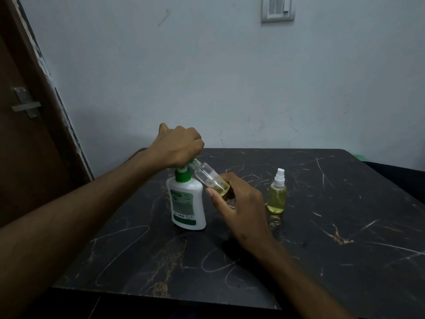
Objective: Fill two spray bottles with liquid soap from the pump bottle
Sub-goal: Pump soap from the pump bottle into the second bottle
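Hiding pump head (192, 162): left hand (178, 146).

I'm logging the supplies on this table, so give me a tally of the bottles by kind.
Pump bottle: 1, white with a green pump, left hand on its pump.
Spray bottles: 2, a capped full one standing on the table, and an uncapped tilted one held by the right hand.
Total: 3 bottles.
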The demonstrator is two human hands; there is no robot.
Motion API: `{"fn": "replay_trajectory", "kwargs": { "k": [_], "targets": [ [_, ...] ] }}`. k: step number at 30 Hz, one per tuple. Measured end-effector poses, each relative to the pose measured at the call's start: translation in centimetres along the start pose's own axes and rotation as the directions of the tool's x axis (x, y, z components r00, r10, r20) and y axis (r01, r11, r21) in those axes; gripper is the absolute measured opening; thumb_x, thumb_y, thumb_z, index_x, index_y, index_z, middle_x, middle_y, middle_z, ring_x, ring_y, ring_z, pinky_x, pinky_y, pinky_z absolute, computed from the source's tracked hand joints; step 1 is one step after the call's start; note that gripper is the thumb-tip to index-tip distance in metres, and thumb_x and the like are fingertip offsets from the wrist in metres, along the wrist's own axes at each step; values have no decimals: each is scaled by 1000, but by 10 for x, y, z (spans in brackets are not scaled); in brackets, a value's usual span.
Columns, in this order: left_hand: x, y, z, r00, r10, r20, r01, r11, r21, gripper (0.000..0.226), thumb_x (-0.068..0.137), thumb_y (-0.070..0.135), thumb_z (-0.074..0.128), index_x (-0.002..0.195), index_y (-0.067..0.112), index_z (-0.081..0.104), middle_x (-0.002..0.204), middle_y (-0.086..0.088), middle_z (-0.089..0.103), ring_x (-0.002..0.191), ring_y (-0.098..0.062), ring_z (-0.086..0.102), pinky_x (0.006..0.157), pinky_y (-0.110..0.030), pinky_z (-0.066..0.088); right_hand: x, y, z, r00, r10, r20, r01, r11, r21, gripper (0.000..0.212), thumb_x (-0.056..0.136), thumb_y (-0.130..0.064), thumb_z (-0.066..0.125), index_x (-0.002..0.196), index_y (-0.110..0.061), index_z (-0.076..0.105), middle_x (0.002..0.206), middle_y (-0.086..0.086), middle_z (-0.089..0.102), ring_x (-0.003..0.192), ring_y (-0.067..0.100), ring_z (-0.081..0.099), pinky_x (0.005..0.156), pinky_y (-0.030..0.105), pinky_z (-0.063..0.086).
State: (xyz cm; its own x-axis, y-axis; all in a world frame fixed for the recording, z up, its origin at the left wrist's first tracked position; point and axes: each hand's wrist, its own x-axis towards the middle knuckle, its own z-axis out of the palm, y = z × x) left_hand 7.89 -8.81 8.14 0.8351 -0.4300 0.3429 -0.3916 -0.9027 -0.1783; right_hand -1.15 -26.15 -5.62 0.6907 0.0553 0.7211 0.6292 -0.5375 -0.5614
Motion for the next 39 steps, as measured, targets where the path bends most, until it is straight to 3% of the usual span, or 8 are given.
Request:
{"fn": "replay_trajectory", "kwargs": {
  "k": [2,7,11,15,18,22,30,39],
  "targets": [
    [1,-4,-4,1000,13,-12,-12,1000,23,61,91,35,21,105,9,74,114,-5,68,97,-26,64,86,-45,26,0,0,-1,1000,2,-3,-2,1000,0,23,100,-46,63,115,-28,63,97,-17,64,89,1,61,75,27,54],
    [0,-2,0,1000,7,-9,-7,1000,25,45,106,25,32,106,10,74,113,-4,68,99,-25,64,90,-47,29,0,0,0,1000,2,-9,-2,1000,-13,23,99,-46,63,115,-29,62,98,-18,64,89,-1,61,75,26,54],
    [1,-4,-1,1000,15,-13,-15,1000,7,62,90,36,21,106,9,74,113,-5,68,98,-26,64,85,-44,26,0,0,0,1000,2,-11,-2,1000,-13,24,99,-45,63,115,-28,63,96,-17,65,88,0,61,74,27,54],
    [3,-7,-3,1000,21,-24,-20,999,36,50,101,30,30,106,8,74,114,-7,69,99,-27,64,87,-45,25,0,0,-2,1000,3,-12,-3,1000,-9,24,99,-46,62,115,-28,64,97,-17,65,88,0,61,75,25,53],
    [1,-1,1,1000,24,18,-23,1000,-17,62,89,37,21,105,9,75,115,-5,69,101,-26,64,87,-44,24,1,0,-1,1000,0,-10,0,1000,-9,25,100,-47,61,115,-28,63,97,-17,65,88,1,61,75,27,54],
    [1,-4,-4,999,33,5,-33,998,44,54,99,33,25,105,10,73,115,-5,68,100,-26,64,89,-45,26,0,1,0,1000,0,-6,0,1000,-13,28,99,-50,58,116,-28,63,99,-17,65,89,1,61,75,30,55],
    [-1,0,-1,999,0,37,0,1000,-9,61,88,38,22,104,11,75,114,-4,68,99,-25,64,87,-45,26,0,0,-1,1000,-7,-18,7,1000,-15,24,99,-46,62,115,-27,64,95,-17,64,86,0,60,73,23,52],
    [-2,0,-5,999,5,38,-6,999,36,45,105,26,31,105,10,74,116,-5,68,101,-25,64,95,-50,32,1,0,-1,1000,-9,-21,9,1000,-7,25,100,-46,62,115,-26,64,97,-15,65,87,2,61,74,31,54]
  ]
}}
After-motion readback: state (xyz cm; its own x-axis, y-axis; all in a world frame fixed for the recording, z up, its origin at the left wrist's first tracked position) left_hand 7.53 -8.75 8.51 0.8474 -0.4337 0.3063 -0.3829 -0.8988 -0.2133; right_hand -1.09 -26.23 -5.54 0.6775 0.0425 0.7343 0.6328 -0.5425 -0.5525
